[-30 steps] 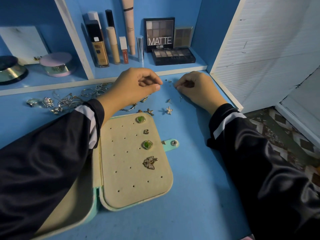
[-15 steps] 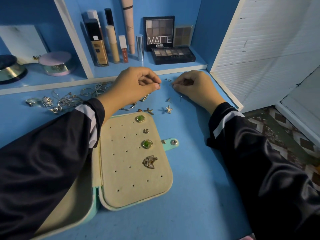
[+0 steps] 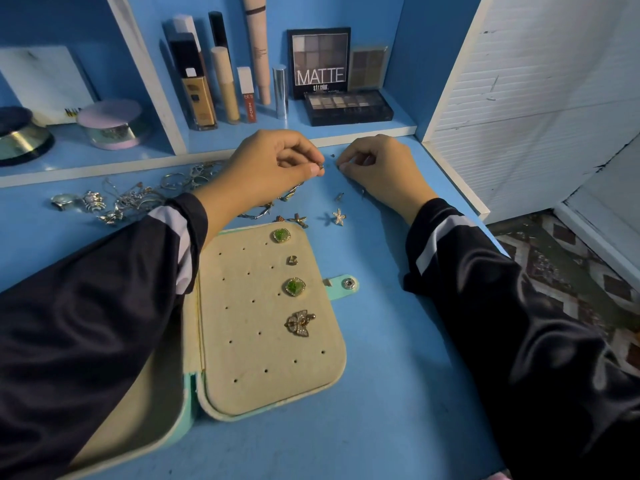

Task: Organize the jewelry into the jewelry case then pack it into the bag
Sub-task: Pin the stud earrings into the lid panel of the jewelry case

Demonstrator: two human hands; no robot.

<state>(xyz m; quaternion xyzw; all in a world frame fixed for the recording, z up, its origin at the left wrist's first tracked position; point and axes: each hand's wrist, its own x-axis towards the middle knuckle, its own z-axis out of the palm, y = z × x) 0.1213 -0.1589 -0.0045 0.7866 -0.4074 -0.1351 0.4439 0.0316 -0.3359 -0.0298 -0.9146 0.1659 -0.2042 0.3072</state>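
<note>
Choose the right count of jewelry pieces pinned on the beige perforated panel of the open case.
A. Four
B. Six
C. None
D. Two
A: the beige panel carries four pieces in a column along its right side: a green stud, a small gold piece, a second green stud and a butterfly earring.

Home vanity nook: blue shelves (image 3: 242,135) of makeup (image 3: 199,98) (a MATTE eyeshadow palette (image 3: 319,62) among it)
</note>
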